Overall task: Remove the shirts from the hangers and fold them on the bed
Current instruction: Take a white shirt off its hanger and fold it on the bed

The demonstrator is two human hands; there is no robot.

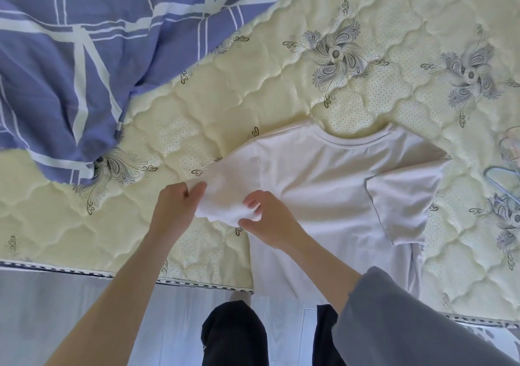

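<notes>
On the bed, near edge: white T-shirt [323,185] lies spread on the quilted mattress [281,90], collar [354,142] pointing away from the person, hem hanging over the bed edge toward the floor [56,309].
Left sleeve [225,185]: bunched and creased between both hands; rest of it runs flat up to the shoulder.
Left hand [174,199]: thumb and fingers [197,188] pinch the outer end of the left sleeve; forearm bare.
Right hand [270,219]: fingers curled, thumb and forefingers gripping the lower edge of the same sleeve, close to the shirt body; wrist lies over the shirt.
Gap between hands: small, only a short span of sleeve fabric between them.
Right sleeve [399,205]: folded inward, lying flat on the shirt body, cuff toward the middle.
Duvet [70,56]: blue with white check lines, crumpled at upper left of the mattress; its lowest corner is near the left hand, not touching the shirt.
Hangers [501,175]: on the mattress at the right edge of view, apart from the shirt, cut off by the frame; cannot tell how many.
Person: grey sleeve [408,323] on the right arm, dark trousers [233,334], standing against the bed edge.
</notes>
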